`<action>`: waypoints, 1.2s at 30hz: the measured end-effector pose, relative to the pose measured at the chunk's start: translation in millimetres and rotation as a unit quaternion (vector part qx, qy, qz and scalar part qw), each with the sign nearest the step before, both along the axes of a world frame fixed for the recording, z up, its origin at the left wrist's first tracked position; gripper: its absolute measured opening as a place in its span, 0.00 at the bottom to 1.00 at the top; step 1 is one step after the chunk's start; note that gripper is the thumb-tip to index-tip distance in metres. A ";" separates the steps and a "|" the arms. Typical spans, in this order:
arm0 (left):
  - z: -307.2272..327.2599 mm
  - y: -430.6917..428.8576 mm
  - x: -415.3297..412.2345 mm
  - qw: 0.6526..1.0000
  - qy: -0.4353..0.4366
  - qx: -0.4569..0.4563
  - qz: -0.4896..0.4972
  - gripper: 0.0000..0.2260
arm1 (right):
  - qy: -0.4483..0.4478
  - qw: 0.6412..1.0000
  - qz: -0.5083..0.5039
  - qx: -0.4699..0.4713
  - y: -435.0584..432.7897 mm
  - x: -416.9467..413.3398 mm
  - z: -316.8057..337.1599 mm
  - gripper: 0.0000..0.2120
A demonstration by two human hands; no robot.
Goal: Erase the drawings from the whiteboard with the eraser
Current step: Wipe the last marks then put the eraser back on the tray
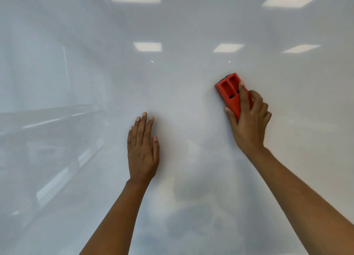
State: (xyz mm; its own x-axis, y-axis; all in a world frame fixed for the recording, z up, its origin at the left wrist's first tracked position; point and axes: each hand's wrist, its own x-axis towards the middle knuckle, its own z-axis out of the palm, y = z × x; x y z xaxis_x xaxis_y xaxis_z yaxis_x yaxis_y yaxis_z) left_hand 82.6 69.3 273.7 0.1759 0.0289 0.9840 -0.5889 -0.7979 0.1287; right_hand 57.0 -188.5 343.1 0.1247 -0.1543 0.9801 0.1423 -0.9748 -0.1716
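Note:
A glossy whiteboard (95, 82) fills the whole view. No drawing shows on the part I see. My right hand (249, 120) grips a red eraser (229, 91) with a dark felt underside and presses it flat against the board, right of centre. The eraser tilts up and to the left, and its far end sticks out past my fingers. My left hand (142, 151) lies flat on the board with fingers straight and close together, lower and to the left of the eraser. It holds nothing.
The board mirrors ceiling light panels (147, 46) and faint room shapes at the left. A dim reflection of a person sits low in the middle. No board edge or tray is visible.

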 end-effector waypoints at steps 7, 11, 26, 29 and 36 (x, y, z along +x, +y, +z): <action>3.4 -7.1 8.0 0.999 -0.026 -0.007 0.017 0.21 | 0.015 0.941 0.018 -0.339 19.8 12.8 -156.2 0.26; 1.1 -5.9 12.0 0.999 -0.040 0.005 0.034 0.21 | 0.090 0.807 0.004 -0.583 -11.7 10.6 -234.7 0.34; 0.1 -8.9 16.5 0.993 -0.065 0.022 0.097 0.20 | -0.030 0.999 0.012 -0.029 -37.0 10.9 -59.4 0.29; 0.8 -10.3 15.1 0.993 -0.065 0.017 0.096 0.20 | -0.003 0.985 0.034 -0.169 -9.0 10.1 -111.9 0.28; -1.2 -19.7 8.2 0.994 -0.038 -0.004 0.105 0.20 | 0.167 0.814 0.114 -0.545 25.5 -1.2 -265.5 0.23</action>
